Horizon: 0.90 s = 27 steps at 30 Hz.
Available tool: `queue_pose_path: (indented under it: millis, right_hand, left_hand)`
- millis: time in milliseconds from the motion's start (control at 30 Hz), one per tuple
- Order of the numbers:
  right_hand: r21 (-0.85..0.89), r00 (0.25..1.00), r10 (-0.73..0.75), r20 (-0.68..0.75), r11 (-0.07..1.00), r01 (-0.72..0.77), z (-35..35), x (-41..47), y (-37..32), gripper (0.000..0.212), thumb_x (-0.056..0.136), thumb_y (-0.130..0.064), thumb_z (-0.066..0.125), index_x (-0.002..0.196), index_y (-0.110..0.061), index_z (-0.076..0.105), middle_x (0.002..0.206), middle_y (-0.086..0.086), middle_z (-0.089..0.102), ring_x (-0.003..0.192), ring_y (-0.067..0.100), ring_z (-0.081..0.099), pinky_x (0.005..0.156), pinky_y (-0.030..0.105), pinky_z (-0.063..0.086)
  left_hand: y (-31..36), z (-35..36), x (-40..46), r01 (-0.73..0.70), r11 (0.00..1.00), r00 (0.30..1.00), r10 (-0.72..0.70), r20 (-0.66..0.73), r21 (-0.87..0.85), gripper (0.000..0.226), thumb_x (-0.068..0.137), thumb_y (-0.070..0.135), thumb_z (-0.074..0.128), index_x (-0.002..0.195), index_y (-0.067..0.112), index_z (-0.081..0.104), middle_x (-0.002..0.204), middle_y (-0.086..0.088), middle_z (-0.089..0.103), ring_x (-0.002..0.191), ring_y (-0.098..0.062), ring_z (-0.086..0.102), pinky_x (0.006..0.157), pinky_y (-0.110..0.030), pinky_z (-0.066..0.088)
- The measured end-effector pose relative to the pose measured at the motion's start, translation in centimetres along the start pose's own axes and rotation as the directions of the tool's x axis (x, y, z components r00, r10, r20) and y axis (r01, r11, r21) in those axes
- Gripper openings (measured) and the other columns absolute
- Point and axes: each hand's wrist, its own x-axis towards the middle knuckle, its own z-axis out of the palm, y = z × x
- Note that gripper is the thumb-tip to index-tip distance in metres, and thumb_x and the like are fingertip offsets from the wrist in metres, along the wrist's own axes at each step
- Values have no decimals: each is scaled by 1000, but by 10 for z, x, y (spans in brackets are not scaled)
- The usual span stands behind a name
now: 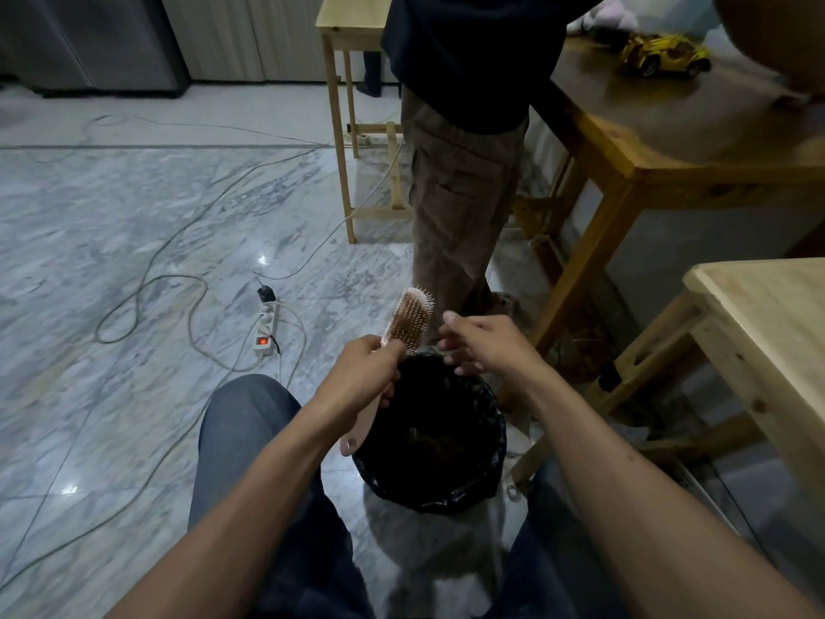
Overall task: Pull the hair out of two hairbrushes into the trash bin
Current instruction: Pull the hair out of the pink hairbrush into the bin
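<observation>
The pink hairbrush (404,326) is up over the black trash bin (431,440), its long way pointing up and away. The left hand (364,373) holds its handle tight. The right hand (480,346), loose and holding nothing, is just right of the bristles.

Bare forearms, no sleeves in view, dark blue-grey trousers (250,440) on both legs.

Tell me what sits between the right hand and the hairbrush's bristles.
Nothing. In the head view, only a bare gap separates the right hand from the hairbrush, with floor and the trash bin rim behind it. The left hand holds the brush.
</observation>
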Motion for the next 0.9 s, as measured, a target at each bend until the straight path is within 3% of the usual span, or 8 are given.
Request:
queue_pose_path:
  millis: [33, 100, 167, 267, 433, 633, 767, 900]
  right_hand:
    - [77, 1000, 10, 29, 997, -12, 1, -1, -4, 37, 96, -44, 67, 98, -9, 77, 92, 10, 81, 75, 19, 74, 64, 29, 63]
    - [68, 996, -8, 94, 998, 1, 3, -1, -8, 39, 92, -44, 73, 100, -6, 77, 85, 7, 81, 73, 19, 75, 61, 26, 61]
    - [40, 993, -47, 111, 998, 43, 6, 0, -6, 28, 92, -30, 76, 92, -2, 77, 76, 5, 76, 66, 16, 71, 58, 23, 58]
    - [113, 997, -58, 52, 992, 52, 7, 4, -1, 20, 95, -13, 72, 77, -5, 74, 69, 6, 71, 57, 11, 63, 54, 18, 53]
    - [58, 999, -27, 27, 998, 25, -2, 1, 7, 24, 100, -14, 66, 77, -7, 72, 70, 3, 68, 60, 10, 60, 60, 22, 53]
    - [143, 994, 26, 108, 989, -42, 7, -1, 0, 36, 95, -44, 69, 97, -8, 75, 86, 1, 79, 69, 13, 70, 58, 23, 57]
    - [71, 995, -31, 96, 997, 24, 11, 1, -2, 23, 97, -19, 69, 78, -7, 71, 67, 1, 67, 57, 8, 58, 50, 17, 50]
    - [34, 998, -9, 69, 999, 7, 0, 4, 3, 26, 99, -15, 65, 75, -8, 70, 69, 4, 64, 58, 10, 56, 53, 21, 51]
  left_hand:
    - [-2, 2, 1, -25, 999, 1000, 25, 8, 21, 10, 92, 16, 55, 88, 8, 60, 70, -11, 57, 49, -17, 50, 52, -31, 43]
    - [-6, 4, 3, -57, 997, 998, 55, 30, 59, 11, 89, 6, 55, 97, 7, 63, 66, -9, 58, 50, -15, 53, 53, -30, 45]
    - [-8, 8, 4, -67, 996, 997, 64, 53, 60, 19, 89, 2, 54, 102, 8, 65, 65, -7, 59, 51, -15, 54, 55, -32, 46]
    - [-8, 9, 1, -63, 998, 998, 63, 13, -11, 15, 93, 1, 51, 90, 9, 62, 58, -4, 53, 47, -14, 48, 52, -32, 39]
    - [-8, 2, 1, -16, 987, 993, -3, -120, -157, 14, 97, 1, 47, 86, 4, 56, 73, -12, 49, 57, -20, 45, 57, -35, 35]
    - [-8, 12, -3, -82, 990, 996, 79, -30, -115, 17, 98, 3, 47, 85, 6, 57, 66, -9, 49, 50, -15, 45, 50, -30, 37]
    - [-6, 15, -2, -85, 989, 995, 78, -61, -119, 16, 96, 1, 47, 88, 5, 60, 67, -9, 50, 50, -16, 45, 50, -31, 36]
    - [-8, 4, 5, -43, 993, 981, 21, -192, -114, 17, 97, 4, 47, 83, 4, 56, 64, -11, 47, 53, -22, 43, 55, -35, 35]
